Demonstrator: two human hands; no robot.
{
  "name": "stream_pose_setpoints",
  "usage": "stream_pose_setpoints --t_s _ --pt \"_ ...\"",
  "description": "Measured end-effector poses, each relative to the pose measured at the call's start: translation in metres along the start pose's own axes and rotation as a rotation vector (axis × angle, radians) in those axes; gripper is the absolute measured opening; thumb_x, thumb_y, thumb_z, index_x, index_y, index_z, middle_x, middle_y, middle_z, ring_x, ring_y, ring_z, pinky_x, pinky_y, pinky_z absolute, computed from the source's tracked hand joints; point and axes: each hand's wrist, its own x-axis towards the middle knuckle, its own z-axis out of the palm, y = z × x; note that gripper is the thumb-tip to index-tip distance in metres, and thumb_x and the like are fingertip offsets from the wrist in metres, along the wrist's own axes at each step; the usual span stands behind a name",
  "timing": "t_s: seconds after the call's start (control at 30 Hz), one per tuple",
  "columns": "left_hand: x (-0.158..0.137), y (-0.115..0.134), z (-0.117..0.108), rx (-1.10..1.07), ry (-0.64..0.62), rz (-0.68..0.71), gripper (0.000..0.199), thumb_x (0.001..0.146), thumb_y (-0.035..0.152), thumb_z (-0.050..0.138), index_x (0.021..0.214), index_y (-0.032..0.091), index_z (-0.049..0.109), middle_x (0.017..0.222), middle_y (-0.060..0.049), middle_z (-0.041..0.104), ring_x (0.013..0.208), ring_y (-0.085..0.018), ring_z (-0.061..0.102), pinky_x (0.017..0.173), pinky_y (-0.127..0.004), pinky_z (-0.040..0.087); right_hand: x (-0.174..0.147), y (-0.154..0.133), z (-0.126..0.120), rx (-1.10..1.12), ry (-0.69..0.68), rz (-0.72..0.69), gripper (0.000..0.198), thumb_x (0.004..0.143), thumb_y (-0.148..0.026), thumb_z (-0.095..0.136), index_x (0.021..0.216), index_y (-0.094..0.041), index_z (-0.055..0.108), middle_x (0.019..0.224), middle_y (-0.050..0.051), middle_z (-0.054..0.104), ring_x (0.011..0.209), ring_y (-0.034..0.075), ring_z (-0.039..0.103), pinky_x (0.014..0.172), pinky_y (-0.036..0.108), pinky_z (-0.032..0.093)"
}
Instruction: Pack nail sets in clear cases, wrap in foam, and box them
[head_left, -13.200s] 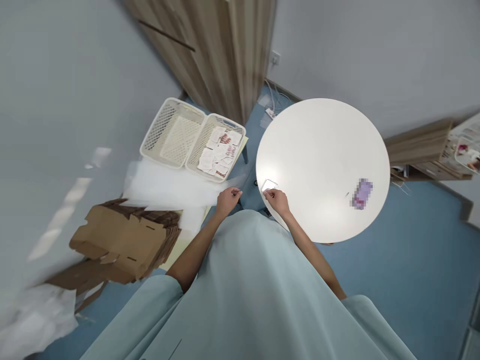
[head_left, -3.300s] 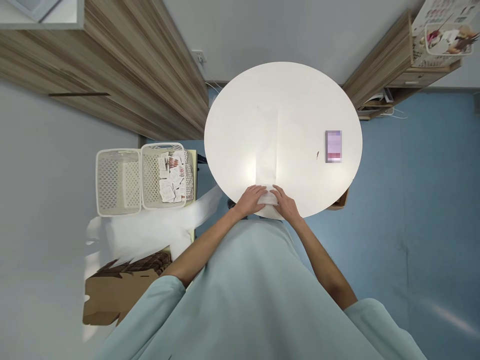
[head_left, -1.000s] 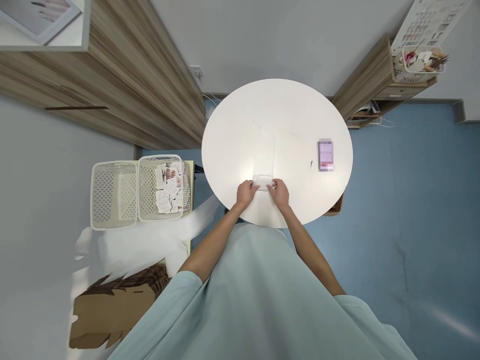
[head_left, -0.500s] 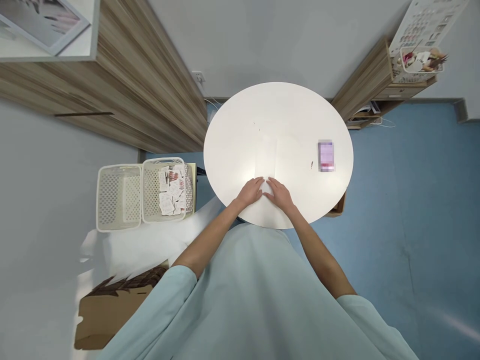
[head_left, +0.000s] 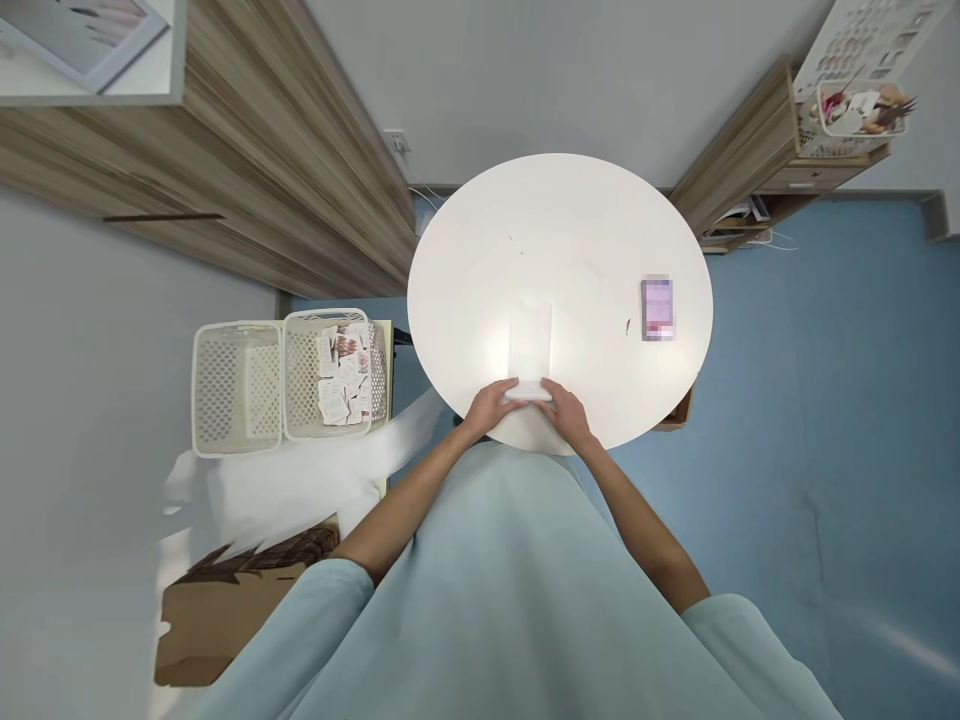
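A white strip of sheet material lies lengthwise on the round white table, with its near end thicker, as if folded or rolled over. Whether it is cloth or paper I cannot tell. My left hand pinches the left corner of that near end between thumb and fingers. At the right corner, my right hand does the same. Both hands are close to the table's front edge, with a short gap between their fingertips.
A blurred purple item lies on the table's right side, near a small dark mark. White baskets stand to the left, one holding cards. Below them are white sheeting and a cardboard box. Wooden cabinets flank the table.
My hands have come toward my body along the strip and now sit slightly wider apart. The strip's thick near end has come nearer too and shows more plainly.
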Motion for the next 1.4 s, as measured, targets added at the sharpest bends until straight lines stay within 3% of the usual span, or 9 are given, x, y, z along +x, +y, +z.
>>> stream_pose_setpoints --t_s 0.17,0.3,0.43,0.5,0.6,0.8,0.93,1.2,1.4 --pt "0.017 0.011 -0.008 -0.013 0.087 -0.082 0.038 0.1 0.056 0.057 0.109 0.028 0.08 0.114 -0.003 0.081 0.108 -0.029 0.073 0.097 -0.042 0.058 0.028 -0.004 -0.004 0.091 0.071 0.148 0.046 0.108 -0.06 0.044 0.125 -0.026 0.068 0.123 0.009 0.073 0.097 0.025 0.073 0.086 0.039 0.061" --pt "0.037 0.013 -0.004 0.079 0.133 -0.166 0.038 0.099 0.055 0.058 0.088 0.024 0.076 0.1 -0.007 0.079 0.097 -0.029 0.072 0.088 -0.042 0.057 0.048 0.003 -0.001 0.071 0.083 0.224 0.041 0.106 -0.056 0.048 0.11 -0.021 0.069 0.109 0.009 0.07 0.086 0.023 0.07 0.079 0.037 0.06" --pt "0.051 0.012 0.0 0.15 0.184 -0.253 0.03 0.097 0.051 0.064 0.094 0.021 0.07 0.1 -0.01 0.076 0.094 -0.029 0.07 0.086 -0.044 0.056 0.062 0.006 0.003 0.075 0.11 0.343 0.039 0.102 -0.049 0.056 0.126 -0.02 0.065 0.115 0.011 0.068 0.082 0.023 0.069 0.08 0.04 0.061" --pt "0.055 0.014 0.002 0.178 0.251 -0.222 0.031 0.097 0.048 0.066 0.112 0.021 0.068 0.116 -0.013 0.074 0.102 -0.031 0.07 0.091 -0.046 0.056 0.067 0.005 0.002 0.034 0.125 0.351 0.048 0.101 -0.045 0.057 0.142 -0.02 0.056 0.127 0.013 0.066 0.093 0.026 0.07 0.083 0.044 0.062" --pt "0.065 0.019 0.003 0.262 0.276 -0.043 0.046 0.097 0.037 0.064 0.14 0.019 0.057 0.148 -0.018 0.06 0.133 -0.037 0.059 0.109 -0.055 0.049 0.074 0.001 -0.004 -0.082 0.097 0.178 0.053 0.1 -0.031 0.057 0.152 -0.021 0.05 0.149 0.017 0.055 0.13 0.033 0.06 0.102 0.051 0.057" --pt "0.084 0.029 -0.004 0.331 -0.027 0.222 0.052 0.096 0.015 0.048 0.146 0.018 0.057 0.154 -0.014 0.059 0.145 -0.03 0.054 0.122 -0.049 0.044 0.08 0.006 -0.016 -0.172 -0.087 -0.109 0.05 0.103 -0.021 0.051 0.153 -0.022 0.054 0.159 0.014 0.054 0.147 0.032 0.05 0.117 0.055 0.05" --pt "0.062 0.019 -0.004 0.399 -0.086 0.293 0.057 0.095 0.019 0.052 0.151 0.01 0.053 0.16 -0.019 0.053 0.152 -0.03 0.047 0.129 -0.048 0.034 0.055 0.01 -0.01 -0.204 -0.122 -0.161 0.064 0.1 -0.031 0.063 0.16 -0.019 0.045 0.169 0.016 0.041 0.155 0.035 0.041 0.119 0.055 0.048" --pt "-0.018 -0.015 0.017 0.245 -0.103 0.241 0.076 0.092 0.047 0.072 0.159 0.023 0.046 0.168 -0.012 0.044 0.156 -0.027 0.042 0.131 -0.05 0.032 -0.029 -0.001 0.016 -0.182 -0.1 -0.166 0.055 0.109 -0.042 0.05 0.158 -0.018 0.047 0.169 0.018 0.041 0.154 0.034 0.045 0.119 0.054 0.047" --pt "-0.016 -0.002 0.004 0.073 -0.025 0.049 0.061 0.096 0.06 0.064 0.145 0.024 0.064 0.155 -0.007 0.061 0.144 -0.03 0.057 0.122 -0.043 0.044 -0.015 -0.007 0.005 -0.103 -0.031 -0.038 0.045 0.111 -0.046 0.044 0.146 -0.021 0.059 0.153 0.015 0.062 0.133 0.032 0.063 0.109 0.05 0.052"
